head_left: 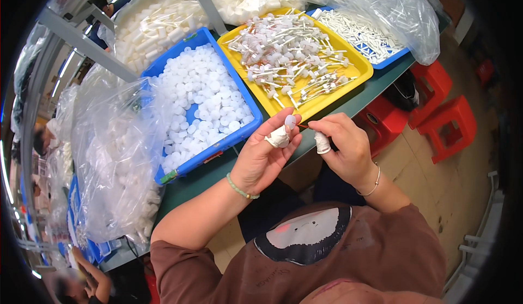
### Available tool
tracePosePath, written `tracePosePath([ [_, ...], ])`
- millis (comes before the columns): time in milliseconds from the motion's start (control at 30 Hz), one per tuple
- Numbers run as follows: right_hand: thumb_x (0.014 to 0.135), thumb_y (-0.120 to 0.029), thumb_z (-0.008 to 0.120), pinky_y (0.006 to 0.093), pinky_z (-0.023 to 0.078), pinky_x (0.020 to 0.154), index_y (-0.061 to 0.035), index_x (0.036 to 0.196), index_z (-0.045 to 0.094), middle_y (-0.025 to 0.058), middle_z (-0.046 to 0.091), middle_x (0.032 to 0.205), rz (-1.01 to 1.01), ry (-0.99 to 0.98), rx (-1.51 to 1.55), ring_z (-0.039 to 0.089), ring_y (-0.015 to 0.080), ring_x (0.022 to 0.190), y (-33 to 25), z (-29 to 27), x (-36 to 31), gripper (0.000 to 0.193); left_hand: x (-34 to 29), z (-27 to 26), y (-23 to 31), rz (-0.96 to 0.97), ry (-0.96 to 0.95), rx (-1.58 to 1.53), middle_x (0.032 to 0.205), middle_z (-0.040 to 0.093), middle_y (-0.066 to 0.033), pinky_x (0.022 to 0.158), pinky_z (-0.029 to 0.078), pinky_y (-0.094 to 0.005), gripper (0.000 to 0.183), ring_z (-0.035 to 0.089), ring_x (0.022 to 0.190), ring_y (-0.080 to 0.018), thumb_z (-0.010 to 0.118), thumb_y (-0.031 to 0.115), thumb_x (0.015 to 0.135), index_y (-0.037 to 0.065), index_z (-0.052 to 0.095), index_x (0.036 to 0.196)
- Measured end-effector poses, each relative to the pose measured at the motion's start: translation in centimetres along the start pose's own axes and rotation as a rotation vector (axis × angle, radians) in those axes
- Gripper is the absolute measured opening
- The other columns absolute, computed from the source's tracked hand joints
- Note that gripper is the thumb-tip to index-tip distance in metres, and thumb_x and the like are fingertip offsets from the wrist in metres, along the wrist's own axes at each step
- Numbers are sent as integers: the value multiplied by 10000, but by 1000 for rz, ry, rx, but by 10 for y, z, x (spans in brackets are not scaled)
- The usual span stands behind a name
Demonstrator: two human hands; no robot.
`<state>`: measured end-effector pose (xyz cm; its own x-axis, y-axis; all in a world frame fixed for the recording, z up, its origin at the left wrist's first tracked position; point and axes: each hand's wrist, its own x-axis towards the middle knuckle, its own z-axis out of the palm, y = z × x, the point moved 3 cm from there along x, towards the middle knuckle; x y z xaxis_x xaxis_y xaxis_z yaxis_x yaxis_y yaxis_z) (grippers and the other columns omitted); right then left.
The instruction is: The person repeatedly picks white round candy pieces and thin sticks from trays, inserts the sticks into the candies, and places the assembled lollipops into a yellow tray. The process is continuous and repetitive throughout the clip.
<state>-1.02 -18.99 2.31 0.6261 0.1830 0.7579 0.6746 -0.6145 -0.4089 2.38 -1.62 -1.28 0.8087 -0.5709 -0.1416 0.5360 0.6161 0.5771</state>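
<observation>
Translucent-white disc [290, 121] sits pinched in the left hand [260, 165]; the right hand [348, 147] grips a thin reddish strand [303, 126] beside it. From the hands, a blue tray [239, 137] of loose discs [215, 110] lies at ten o'clock, a yellow tray [318, 105] of disc-fitted sticks [272, 48] at twelve, another blue tray [393, 58] of white sticks [359, 33] at one.

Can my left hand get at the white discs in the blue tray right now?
Likely yes: your left hand is just beside the blue tray, whose white discs lie uncovered on that side; the clear plastic bag overlaps only the opposite edge. It is pinching a translucent disc, though.
</observation>
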Motion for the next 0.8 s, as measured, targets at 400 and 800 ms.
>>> tracePosePath([
  [400,729,6,670,322,503,601,-49,996,583,98,599,885,87,-50,159,618,260,726,-8,6,7,286,-4,9,-1,-26,-7,234,1187,591,-52,982,465,-296,403,562,1100,-134,657,62,856,63,554,1246],
  [800,857,-33,586,258,438,570,-6,953,537,64,563,815,458,-218,524,529,116,672,7,11,-3,111,-2,1,-4,16,33,388,1112,617,-44,919,485,-277,318,589,1017,-121,669,86,864,42,589,1168],
])
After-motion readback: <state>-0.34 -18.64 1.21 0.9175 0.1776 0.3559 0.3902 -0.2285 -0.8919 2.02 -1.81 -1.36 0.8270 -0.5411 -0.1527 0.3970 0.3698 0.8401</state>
